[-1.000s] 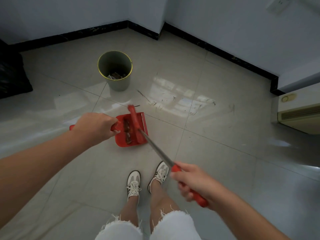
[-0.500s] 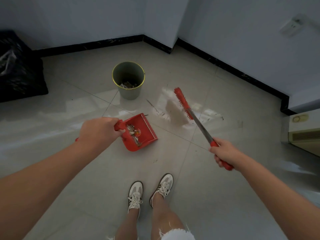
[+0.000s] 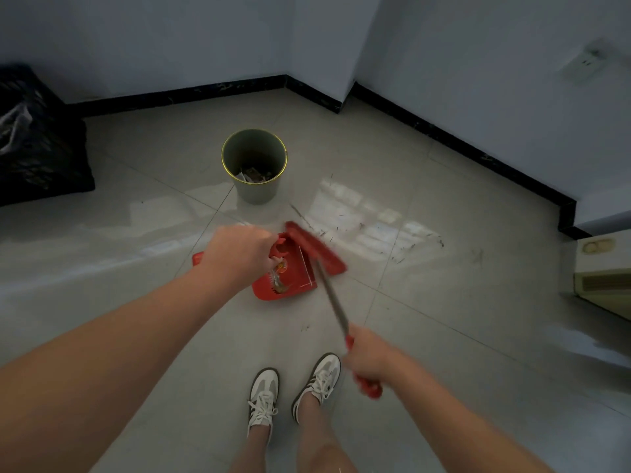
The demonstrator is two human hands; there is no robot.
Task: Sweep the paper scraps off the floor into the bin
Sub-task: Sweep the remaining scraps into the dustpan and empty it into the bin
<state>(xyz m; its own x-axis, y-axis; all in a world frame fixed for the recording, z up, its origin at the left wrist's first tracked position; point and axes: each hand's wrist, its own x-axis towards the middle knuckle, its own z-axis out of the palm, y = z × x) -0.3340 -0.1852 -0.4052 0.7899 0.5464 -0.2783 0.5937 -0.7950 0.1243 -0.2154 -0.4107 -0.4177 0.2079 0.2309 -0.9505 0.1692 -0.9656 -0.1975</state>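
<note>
Head view is showing the left hand (image 3: 239, 256) gripping the red dustpan (image 3: 285, 274) handle, scraps (image 3: 278, 278) lying in its tray below the bin (image 3: 254, 165); the right hand (image 3: 370, 361) is clenching the broom (image 3: 316, 247), shaft slanting up-left, head touching the pan's mouth.

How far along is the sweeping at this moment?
Done: green round bin already holds scraps. In hand: left hand holds the red plastic dustpan carrying litter; right hand works the red-headed broom at its mouth. Left: dark specks on the tiled floor, then emptying the pan.
</note>
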